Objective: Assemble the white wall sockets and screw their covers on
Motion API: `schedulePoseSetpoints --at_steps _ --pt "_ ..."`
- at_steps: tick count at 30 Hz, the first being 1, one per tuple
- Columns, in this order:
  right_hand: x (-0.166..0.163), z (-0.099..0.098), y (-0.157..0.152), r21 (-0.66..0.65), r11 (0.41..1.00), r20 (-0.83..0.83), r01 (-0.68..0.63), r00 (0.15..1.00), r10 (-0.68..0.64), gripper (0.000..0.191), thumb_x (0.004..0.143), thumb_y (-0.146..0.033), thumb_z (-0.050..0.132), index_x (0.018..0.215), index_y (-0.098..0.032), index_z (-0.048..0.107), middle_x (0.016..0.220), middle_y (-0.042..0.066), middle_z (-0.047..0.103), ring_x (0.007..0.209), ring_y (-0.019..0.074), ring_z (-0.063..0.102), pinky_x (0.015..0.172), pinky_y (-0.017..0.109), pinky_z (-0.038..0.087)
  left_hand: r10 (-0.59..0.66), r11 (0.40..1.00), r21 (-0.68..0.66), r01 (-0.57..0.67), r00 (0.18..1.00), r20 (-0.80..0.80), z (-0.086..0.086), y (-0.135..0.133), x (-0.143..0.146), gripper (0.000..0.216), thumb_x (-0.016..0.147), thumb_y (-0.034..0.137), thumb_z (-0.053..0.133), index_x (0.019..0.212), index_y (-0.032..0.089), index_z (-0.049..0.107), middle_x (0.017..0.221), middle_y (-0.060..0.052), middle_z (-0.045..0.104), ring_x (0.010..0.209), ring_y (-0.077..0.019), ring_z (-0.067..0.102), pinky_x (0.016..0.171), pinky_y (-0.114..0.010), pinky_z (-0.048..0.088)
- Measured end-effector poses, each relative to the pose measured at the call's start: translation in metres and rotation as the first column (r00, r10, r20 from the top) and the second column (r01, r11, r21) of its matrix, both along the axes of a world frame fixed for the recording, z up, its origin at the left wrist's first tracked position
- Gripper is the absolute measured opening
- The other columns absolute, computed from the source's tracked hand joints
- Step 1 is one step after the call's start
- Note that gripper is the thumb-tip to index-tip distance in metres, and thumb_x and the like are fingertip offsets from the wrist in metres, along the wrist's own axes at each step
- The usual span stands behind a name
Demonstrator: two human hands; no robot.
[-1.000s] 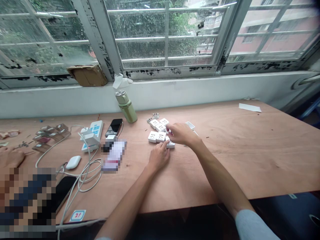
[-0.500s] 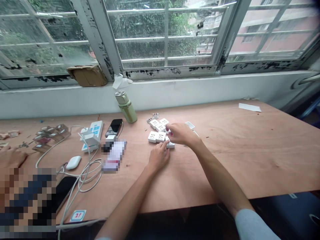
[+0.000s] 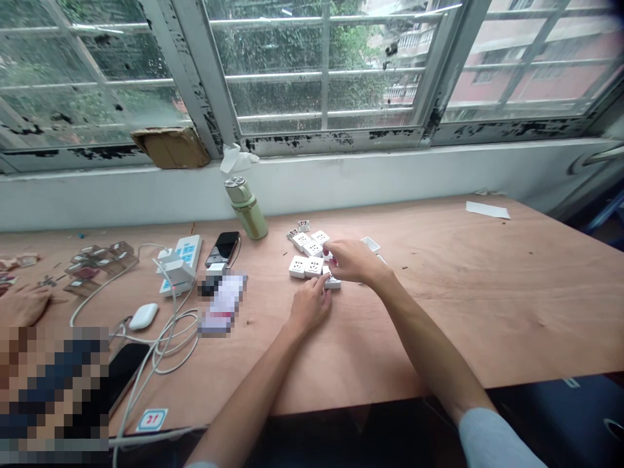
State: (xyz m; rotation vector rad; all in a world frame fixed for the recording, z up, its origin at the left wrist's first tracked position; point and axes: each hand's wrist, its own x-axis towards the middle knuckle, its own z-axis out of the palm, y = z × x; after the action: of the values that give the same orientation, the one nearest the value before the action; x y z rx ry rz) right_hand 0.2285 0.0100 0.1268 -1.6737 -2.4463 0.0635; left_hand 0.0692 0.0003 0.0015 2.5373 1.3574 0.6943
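Note:
Several white square power sockets [image 3: 298,266] lie in two groups on the wooden table. My left hand [image 3: 312,303] rests on the table with its fingers on the nearest socket [image 3: 333,283], holding it by its left side. Just above that socket, my right hand [image 3: 351,261] is bent downward with its fingers pinched together. What they pinch is mostly hidden; a small reddish bit shows at the fingertips. Small metal-and-white inner parts [image 3: 303,225] sit behind the sockets. Beyond my right hand lies a white open cover [image 3: 370,245], with another partly hidden by my wrist.
A green bottle [image 3: 249,211] stands by the wall. To the left are a power strip [image 3: 192,250], phones [image 3: 223,248], an earphone case [image 3: 143,316] and loose cables [image 3: 170,351]. Another person's hand [image 3: 24,304] is at the far left near small brownish blocks [image 3: 100,262].
My two hands and the sockets look almost unmoved. At the far left, the other person's hand has shifted slightly.

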Motion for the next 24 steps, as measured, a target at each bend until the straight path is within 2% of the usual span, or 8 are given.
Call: schedulePoseSetpoints --at_steps 15,24 --pt "-0.0004 -0.0013 0.0016 0.015 1.000 0.027 0.025 0.999 -0.025 0.016 0.088 -0.020 0.044 0.093 -0.019 0.059 0.082 0.005 0.064 0.067 0.0144 0.050 0.057 0.029 0.021 0.002 1.000 0.016 -0.002 1.000 -0.020 -0.0026 0.0014 0.0003 0.037 0.090 0.023 0.046 0.126 0.024 0.050 0.092 -0.004 0.060 0.081 -0.0182 0.057 0.068 -0.027 0.043" --pt "0.0008 -0.0009 0.0013 0.023 1.000 0.007 0.007 1.000 -0.008 0.012 0.085 -0.016 0.046 0.088 -0.019 0.057 0.083 0.005 0.063 0.067 0.0135 0.048 0.057 0.028 0.021 0.004 1.000 0.019 -0.004 1.000 -0.008 -0.0032 0.0011 0.0004 0.037 0.090 0.024 0.047 0.127 0.024 0.050 0.093 -0.004 0.061 0.083 -0.0186 0.058 0.068 -0.028 0.044"
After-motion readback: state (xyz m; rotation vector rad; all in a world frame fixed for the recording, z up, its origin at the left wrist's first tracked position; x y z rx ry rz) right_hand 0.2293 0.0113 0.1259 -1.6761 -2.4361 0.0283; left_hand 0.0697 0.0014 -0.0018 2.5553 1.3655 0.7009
